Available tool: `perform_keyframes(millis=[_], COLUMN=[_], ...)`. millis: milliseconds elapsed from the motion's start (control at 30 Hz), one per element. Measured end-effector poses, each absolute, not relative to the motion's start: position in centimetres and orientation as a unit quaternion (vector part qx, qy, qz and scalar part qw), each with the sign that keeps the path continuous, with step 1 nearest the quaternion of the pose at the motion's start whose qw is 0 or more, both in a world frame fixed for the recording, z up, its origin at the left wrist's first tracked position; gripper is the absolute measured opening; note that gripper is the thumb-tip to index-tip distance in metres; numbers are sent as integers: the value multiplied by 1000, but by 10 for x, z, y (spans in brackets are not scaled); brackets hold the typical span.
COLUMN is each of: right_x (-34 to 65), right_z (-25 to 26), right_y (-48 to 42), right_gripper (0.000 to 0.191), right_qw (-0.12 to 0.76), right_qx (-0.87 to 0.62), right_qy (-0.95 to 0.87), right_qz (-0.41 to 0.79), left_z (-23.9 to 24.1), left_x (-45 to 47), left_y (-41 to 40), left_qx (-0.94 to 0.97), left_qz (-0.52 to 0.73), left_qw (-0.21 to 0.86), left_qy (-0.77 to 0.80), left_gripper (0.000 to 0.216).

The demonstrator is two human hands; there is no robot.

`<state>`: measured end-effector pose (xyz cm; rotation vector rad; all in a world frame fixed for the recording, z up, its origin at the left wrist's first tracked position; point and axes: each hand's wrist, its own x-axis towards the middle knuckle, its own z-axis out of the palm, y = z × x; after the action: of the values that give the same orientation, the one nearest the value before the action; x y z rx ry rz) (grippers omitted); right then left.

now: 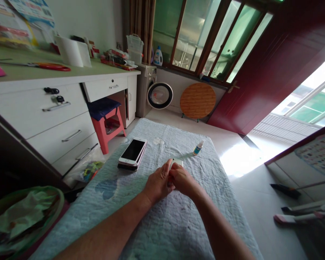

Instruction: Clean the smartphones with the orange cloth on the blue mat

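My left hand (159, 181) is closed around the left edge of a white phone (180, 162), held low over the cloth-covered table. Only the phone's far end, with a small dark dot near its corner, shows past my fingers. My right hand (182, 177) has its fingers curled in against the phone and my left fingers. Whatever those right fingers may pinch is hidden. To the left lies a stack of phones (133, 151), a white one with a dark screen on top. A small spray bottle (198, 148) with a blue label stands beyond my right hand.
A pale blue quilted cloth (206, 216) covers the table. At left are a white desk (70, 119), a red stool (109, 128) and a waste bin (61, 202). Behind stand a washing machine (144, 90) with its door open and a round wooden board (197, 101).
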<state>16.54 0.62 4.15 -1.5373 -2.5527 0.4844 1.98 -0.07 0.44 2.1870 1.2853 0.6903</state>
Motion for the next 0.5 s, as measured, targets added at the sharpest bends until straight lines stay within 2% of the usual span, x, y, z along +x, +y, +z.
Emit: perform_keyframes(millis=[200, 433, 500], right_x=[164, 191, 199], right_z=[52, 67, 65], right_y=[-14, -28, -28], right_gripper=[18, 15, 9], right_qw=[98, 67, 70], right_qx=[-491, -526, -548], right_qy=[-835, -807, -795], right_qz=[228, 259, 252], left_z=[16, 25, 24], left_x=[10, 4, 3], left_y=[7, 13, 15], left_qx=[851, 881, 877], left_qz=[167, 131, 138], left_qw=[262, 263, 269], left_qy=[423, 372, 374], left_gripper=[62, 61, 58])
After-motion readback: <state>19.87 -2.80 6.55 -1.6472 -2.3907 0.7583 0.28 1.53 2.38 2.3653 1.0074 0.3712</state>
